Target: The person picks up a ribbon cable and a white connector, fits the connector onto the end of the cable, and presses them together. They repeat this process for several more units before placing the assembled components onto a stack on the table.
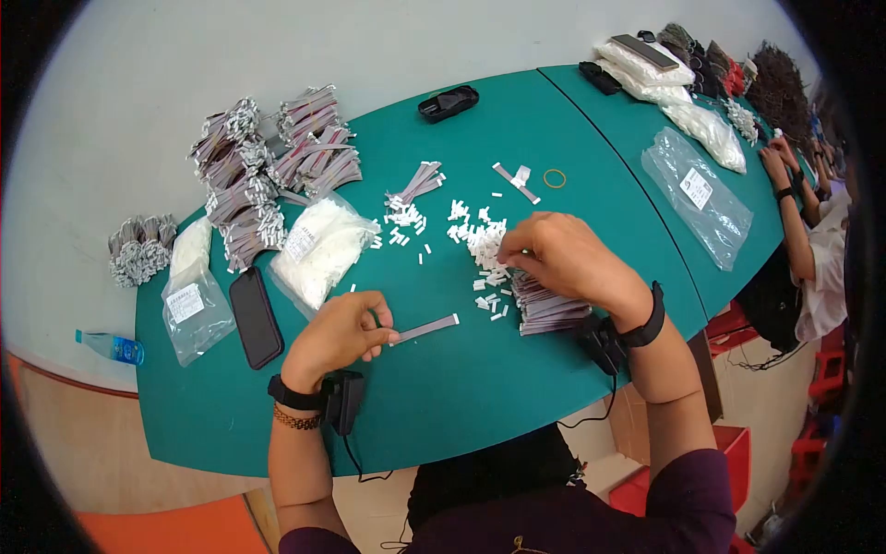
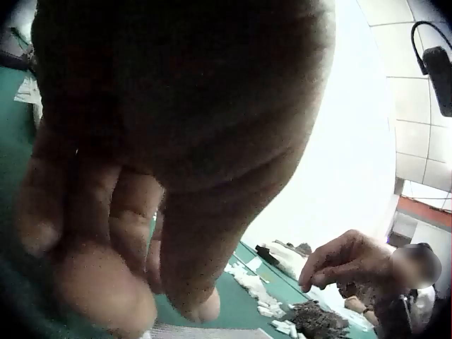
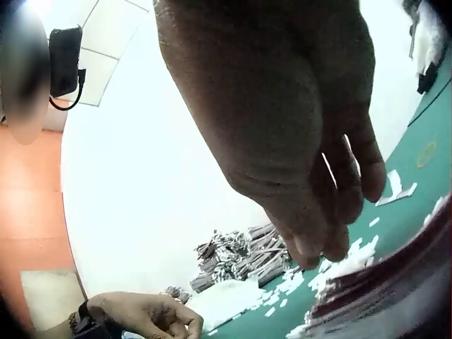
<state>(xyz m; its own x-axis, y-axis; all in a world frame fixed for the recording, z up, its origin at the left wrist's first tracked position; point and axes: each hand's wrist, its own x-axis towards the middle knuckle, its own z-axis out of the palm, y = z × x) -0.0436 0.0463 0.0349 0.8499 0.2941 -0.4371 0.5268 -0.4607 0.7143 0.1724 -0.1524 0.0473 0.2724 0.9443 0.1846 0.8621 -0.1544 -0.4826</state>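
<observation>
My left hand [image 1: 346,334] pinches one end of a flat grey ribbon cable [image 1: 429,329] between thumb and fingers. The cable stretches to the right over the green table, its far end white. Bent at the wrist, my right hand [image 1: 568,258] reaches over a heap of small white plastic pieces [image 1: 482,245], fingertips right at its edge. Whether a piece is between those fingertips I cannot tell. Beneath this hand lies a stack of grey ribbon cables [image 1: 546,309]. In the right wrist view the fingers [image 3: 337,244] point down toward the white pieces.
Bundled ribbon cables [image 1: 245,185] pile up at the back left, beside a bag of white pieces [image 1: 318,245] and a black phone [image 1: 256,319]. Further back are a small cable bunch [image 1: 420,182], a rubber band [image 1: 554,178] and a black case [image 1: 448,103]. Another person's arm [image 1: 789,198] is at right.
</observation>
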